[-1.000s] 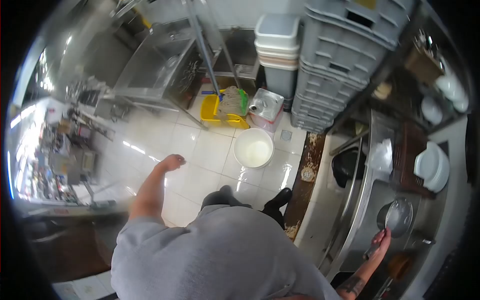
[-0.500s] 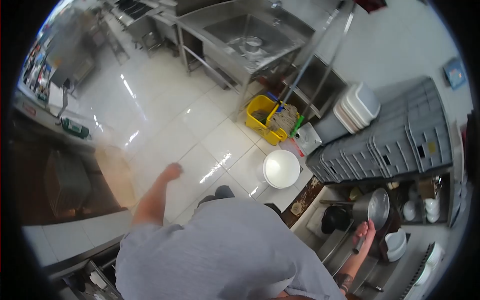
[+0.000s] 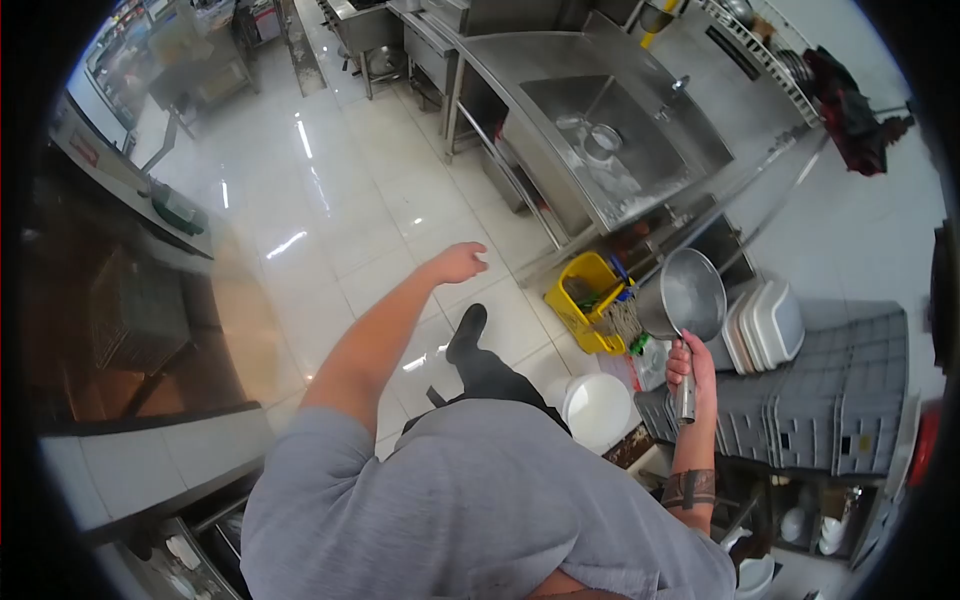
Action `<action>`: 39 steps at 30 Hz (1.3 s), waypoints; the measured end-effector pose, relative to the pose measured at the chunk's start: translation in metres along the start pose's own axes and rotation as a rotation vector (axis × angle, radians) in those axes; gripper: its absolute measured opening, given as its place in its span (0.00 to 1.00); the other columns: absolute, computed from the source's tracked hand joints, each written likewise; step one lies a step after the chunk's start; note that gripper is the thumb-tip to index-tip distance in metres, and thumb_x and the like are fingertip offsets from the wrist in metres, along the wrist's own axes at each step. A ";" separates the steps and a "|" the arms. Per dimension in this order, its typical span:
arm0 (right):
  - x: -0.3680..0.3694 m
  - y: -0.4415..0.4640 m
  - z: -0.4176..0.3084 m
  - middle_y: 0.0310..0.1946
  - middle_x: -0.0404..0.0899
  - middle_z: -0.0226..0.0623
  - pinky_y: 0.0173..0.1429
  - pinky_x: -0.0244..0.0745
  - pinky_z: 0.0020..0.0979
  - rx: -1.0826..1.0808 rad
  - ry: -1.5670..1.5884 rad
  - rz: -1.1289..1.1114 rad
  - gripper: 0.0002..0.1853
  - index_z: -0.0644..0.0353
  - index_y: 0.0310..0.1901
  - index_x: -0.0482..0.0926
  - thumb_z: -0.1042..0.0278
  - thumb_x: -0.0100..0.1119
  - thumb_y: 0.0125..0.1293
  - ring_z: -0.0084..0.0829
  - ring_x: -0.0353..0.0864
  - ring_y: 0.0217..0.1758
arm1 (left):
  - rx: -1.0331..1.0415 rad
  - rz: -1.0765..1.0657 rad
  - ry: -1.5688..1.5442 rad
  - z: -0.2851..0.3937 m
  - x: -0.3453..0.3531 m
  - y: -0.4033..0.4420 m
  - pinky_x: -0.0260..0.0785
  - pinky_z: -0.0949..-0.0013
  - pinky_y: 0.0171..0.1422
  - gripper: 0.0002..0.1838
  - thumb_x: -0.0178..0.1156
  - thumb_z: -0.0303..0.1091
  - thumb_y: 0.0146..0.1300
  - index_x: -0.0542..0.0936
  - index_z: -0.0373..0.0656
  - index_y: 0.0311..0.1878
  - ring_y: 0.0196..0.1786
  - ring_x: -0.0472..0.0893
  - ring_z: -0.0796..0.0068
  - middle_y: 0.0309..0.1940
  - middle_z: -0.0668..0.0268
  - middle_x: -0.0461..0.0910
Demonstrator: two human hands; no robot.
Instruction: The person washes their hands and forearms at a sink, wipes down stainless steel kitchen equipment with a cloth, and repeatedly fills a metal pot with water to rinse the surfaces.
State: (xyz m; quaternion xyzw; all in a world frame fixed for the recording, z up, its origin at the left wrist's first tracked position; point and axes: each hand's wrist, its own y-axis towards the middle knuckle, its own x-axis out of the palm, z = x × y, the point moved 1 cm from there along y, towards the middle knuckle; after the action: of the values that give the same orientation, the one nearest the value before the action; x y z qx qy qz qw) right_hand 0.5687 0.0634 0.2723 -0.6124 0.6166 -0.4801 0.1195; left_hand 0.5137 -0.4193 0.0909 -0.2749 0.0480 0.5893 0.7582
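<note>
A metal saucepan (image 3: 690, 295) is held up by its handle on my right side, its open top facing up toward the camera. My right hand (image 3: 690, 362) is wrapped round the handle close to the pan. My left hand (image 3: 460, 263) hangs over the tiled floor with nothing in it, its fingers slightly bent and apart. Beneath the pan stand a yellow mop bucket (image 3: 577, 322) and, nearer my body, a white round bucket (image 3: 597, 408).
Ahead is a steel sink (image 3: 650, 130) with a round metal item in its basin. Stacked grey crates (image 3: 830, 400) and nested tubs (image 3: 768, 325) stand at the right. An opening with a wire crate (image 3: 145, 310) is at the left.
The view has turned leftward toward the sink. The saucepan, first low over the right-hand counter, is now raised in front of the mop bucket and tubs. My left hand has moved forward, and a foot has stepped forward.
</note>
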 end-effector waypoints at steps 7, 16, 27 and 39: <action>0.169 0.160 -0.033 0.13 0.64 0.24 0.13 0.61 0.28 0.027 -0.369 -0.100 0.12 0.54 0.29 0.70 0.57 0.57 0.66 0.21 0.62 0.08 | -0.017 0.014 0.008 0.008 -0.101 0.110 0.73 0.66 0.50 0.27 0.59 0.40 0.62 0.71 0.36 0.62 0.43 0.81 0.68 0.41 0.58 0.82; 0.336 0.374 0.019 0.15 0.66 0.25 0.17 0.64 0.28 0.269 -0.306 -0.313 0.13 0.54 0.29 0.69 0.58 0.57 0.66 0.21 0.65 0.13 | -0.387 0.273 -0.192 -0.128 -0.258 0.070 0.74 0.68 0.47 0.25 0.57 0.37 0.63 0.71 0.35 0.62 0.43 0.82 0.70 0.44 0.58 0.82; 0.547 0.735 0.011 0.14 0.67 0.27 0.21 0.67 0.27 0.213 -0.165 -0.115 0.13 0.53 0.24 0.67 0.63 0.53 0.65 0.24 0.67 0.15 | -0.695 0.350 -0.481 -0.272 -0.443 0.058 0.73 0.69 0.42 0.22 0.57 0.34 0.62 0.73 0.35 0.59 0.42 0.83 0.67 0.43 0.59 0.82; 0.642 0.725 -0.008 0.15 0.64 0.21 0.20 0.62 0.22 -0.086 0.201 0.037 0.14 0.51 0.25 0.67 0.59 0.54 0.67 0.17 0.64 0.15 | -0.375 -0.120 -0.273 -0.282 -0.598 0.251 0.73 0.69 0.45 0.22 0.56 0.35 0.65 0.73 0.33 0.59 0.44 0.83 0.71 0.44 0.57 0.82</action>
State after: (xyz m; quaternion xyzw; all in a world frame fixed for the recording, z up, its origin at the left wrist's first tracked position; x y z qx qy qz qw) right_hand -0.0438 -0.6443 0.0233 -0.5544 0.6566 -0.5099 0.0395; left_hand 0.1741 -1.0324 -0.0006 -0.3310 -0.1816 0.5733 0.7272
